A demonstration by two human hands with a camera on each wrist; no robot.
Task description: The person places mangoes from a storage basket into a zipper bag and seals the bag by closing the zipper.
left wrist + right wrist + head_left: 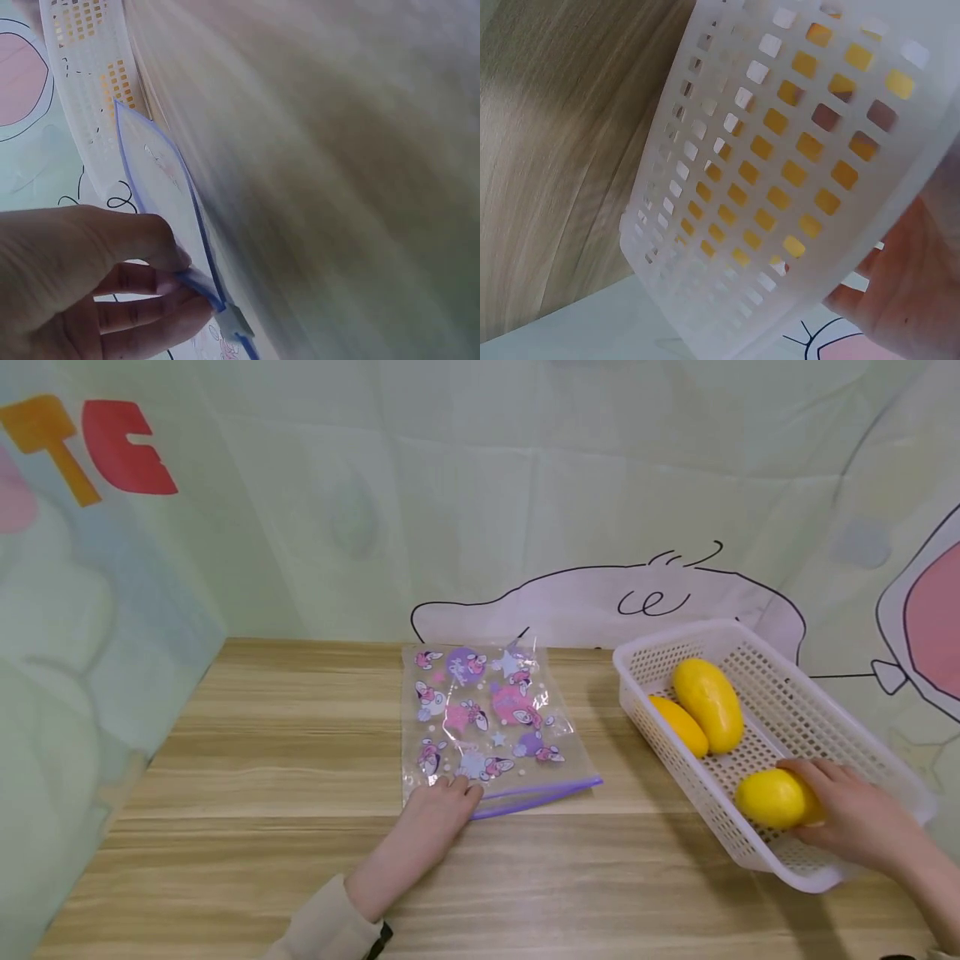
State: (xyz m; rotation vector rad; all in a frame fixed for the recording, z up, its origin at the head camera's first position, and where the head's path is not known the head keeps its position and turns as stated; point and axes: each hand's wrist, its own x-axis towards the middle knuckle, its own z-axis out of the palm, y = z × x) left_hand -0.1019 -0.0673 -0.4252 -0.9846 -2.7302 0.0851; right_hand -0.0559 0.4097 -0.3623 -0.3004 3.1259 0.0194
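A clear zip bag (498,739) printed with cartoon figures lies flat on the table in the head view. My left hand (442,814) pinches its purple zip edge between thumb and fingers, close to a pale slider (235,321) in the left wrist view. The bag's mouth gapes a little along that edge. On the right, my right hand (862,814) reaches into a white perforated basket (798,693) and grips a yellow mango (772,797). Two other mangoes, one rounder (708,706) and one partly covered (677,727), lie at the basket's far left side.
The wood-grain table (285,752) meets a printed cloth backdrop (480,510) at its back edge. The basket's perforated side wall (675,187) stands between the right wrist camera and the mangoes, whose yellow shows through the holes.
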